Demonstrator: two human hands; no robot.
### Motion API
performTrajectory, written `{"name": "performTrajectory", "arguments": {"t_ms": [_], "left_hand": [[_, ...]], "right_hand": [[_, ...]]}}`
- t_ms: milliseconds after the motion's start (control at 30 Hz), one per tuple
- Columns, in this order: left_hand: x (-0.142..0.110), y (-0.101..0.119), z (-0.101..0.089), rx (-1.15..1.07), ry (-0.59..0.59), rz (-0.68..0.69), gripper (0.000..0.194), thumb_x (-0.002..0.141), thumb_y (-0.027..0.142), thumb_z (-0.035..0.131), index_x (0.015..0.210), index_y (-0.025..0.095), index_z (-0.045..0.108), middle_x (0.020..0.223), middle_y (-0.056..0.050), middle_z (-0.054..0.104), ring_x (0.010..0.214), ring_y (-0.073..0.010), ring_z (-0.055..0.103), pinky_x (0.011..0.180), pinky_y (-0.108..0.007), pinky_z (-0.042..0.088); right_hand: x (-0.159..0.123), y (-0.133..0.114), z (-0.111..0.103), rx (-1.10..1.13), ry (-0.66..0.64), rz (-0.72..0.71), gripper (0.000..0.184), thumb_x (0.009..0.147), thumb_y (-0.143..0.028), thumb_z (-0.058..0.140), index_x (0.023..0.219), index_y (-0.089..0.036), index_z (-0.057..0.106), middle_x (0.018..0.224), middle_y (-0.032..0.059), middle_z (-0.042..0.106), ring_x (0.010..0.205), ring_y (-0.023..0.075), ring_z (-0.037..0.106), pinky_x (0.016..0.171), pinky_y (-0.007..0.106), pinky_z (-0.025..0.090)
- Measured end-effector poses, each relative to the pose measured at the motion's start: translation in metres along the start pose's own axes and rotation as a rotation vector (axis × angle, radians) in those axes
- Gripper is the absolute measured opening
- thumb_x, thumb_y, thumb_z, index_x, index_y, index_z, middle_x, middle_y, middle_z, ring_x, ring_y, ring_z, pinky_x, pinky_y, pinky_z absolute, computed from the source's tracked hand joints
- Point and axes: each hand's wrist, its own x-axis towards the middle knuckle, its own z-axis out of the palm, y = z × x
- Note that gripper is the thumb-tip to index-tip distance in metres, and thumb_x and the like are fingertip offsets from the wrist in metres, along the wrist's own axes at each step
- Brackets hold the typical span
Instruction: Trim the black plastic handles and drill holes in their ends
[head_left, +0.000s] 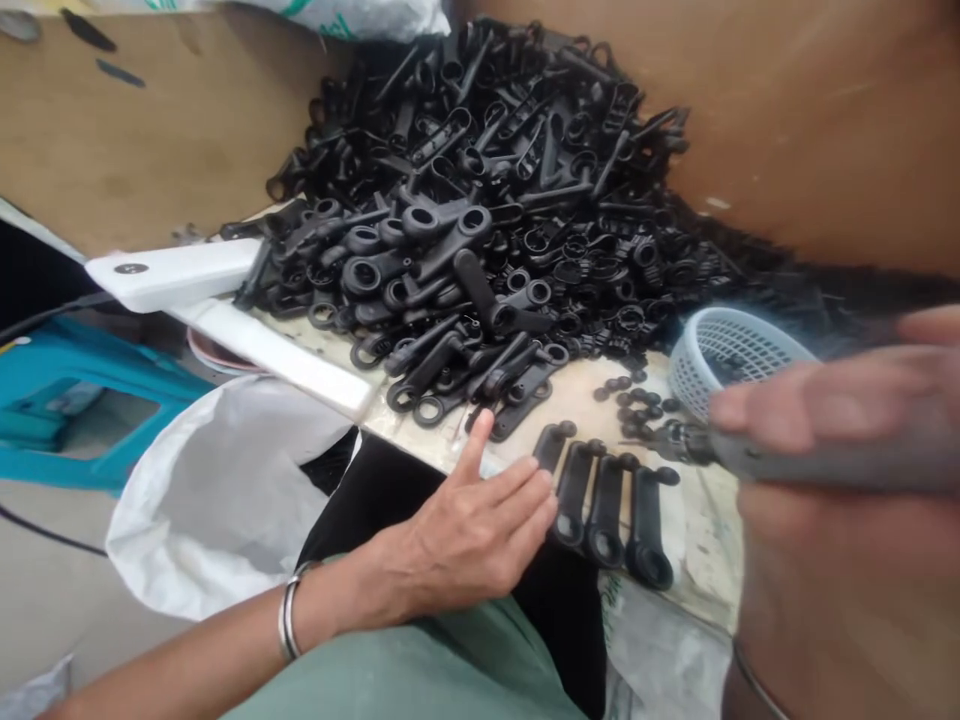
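Observation:
Fingers stretched out, my left hand (480,525) lies at the front edge of the table, its fingertips against the leftmost of several black plastic arm-shaped parts (606,510) set side by side in a row. My right hand (862,400), blurred, is closed around a grey electric screwdriver (825,458) at the right. The screwdriver's tip points left, just above the far ends of the row. Small round black pieces (641,400) lie scattered behind the row. Whether the tip touches anything, I cannot tell.
A big heap of black plastic parts (480,200) covers the back of the table. A light blue perforated basket (686,365) stands at right. On the left are a white lamp-like bar (180,270), a white sack (172,540) and a blue stool (82,380).

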Motion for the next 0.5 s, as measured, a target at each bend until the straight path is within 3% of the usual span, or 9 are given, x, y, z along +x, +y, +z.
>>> {"name": "performTrajectory", "arguments": {"t_ms": [100, 267, 400, 500], "left_hand": [[-0.001, -0.002, 0.001, 0.004, -0.01, 0.006, 0.017, 0.097, 0.009, 0.055, 0.11, 0.007, 0.066, 0.115, -0.013, 0.073, 0.116, -0.0227, 0.066, 0.121, -0.071, 0.009], [-0.003, -0.003, 0.004, 0.024, -0.013, 0.008, 0.018, 0.097, 0.01, 0.052, 0.107, 0.01, 0.067, 0.113, -0.012, 0.073, 0.113, -0.022, 0.067, 0.12, -0.072, 0.013], [-0.003, -0.004, 0.004, 0.019, -0.013, 0.008, 0.018, 0.098, 0.01, 0.051, 0.106, 0.01, 0.067, 0.112, -0.012, 0.073, 0.112, -0.0216, 0.067, 0.119, -0.072, 0.015], [-0.002, -0.004, 0.004, -0.007, 0.025, 0.002, 0.015, 0.095, 0.011, 0.056, 0.104, 0.007, 0.068, 0.11, -0.011, 0.074, 0.113, -0.0216, 0.067, 0.122, -0.069, 0.012]], "right_hand": [[0.006, 0.008, 0.018, -0.027, -0.045, -0.073, 0.004, 0.078, -0.016, 0.062, 0.078, -0.021, 0.064, 0.049, -0.0057, 0.046, 0.042, 0.0122, 0.044, 0.044, 0.03, 0.045], [0.015, 0.023, 0.013, 0.045, -0.152, -0.043, 0.004, 0.081, -0.024, 0.066, 0.083, -0.02, 0.065, 0.05, -0.0042, 0.05, 0.044, 0.0129, 0.051, 0.045, 0.027, 0.049], [0.013, 0.026, 0.017, 0.048, -0.071, 0.019, 0.005, 0.078, -0.017, 0.064, 0.081, -0.021, 0.064, 0.049, -0.0047, 0.05, 0.041, 0.0131, 0.049, 0.042, 0.028, 0.048], [0.01, 0.027, 0.025, -0.014, -0.013, -0.039, 0.01, 0.072, -0.013, 0.061, 0.066, -0.02, 0.057, 0.047, -0.0043, 0.048, 0.039, 0.0136, 0.049, 0.041, 0.029, 0.047]]}}
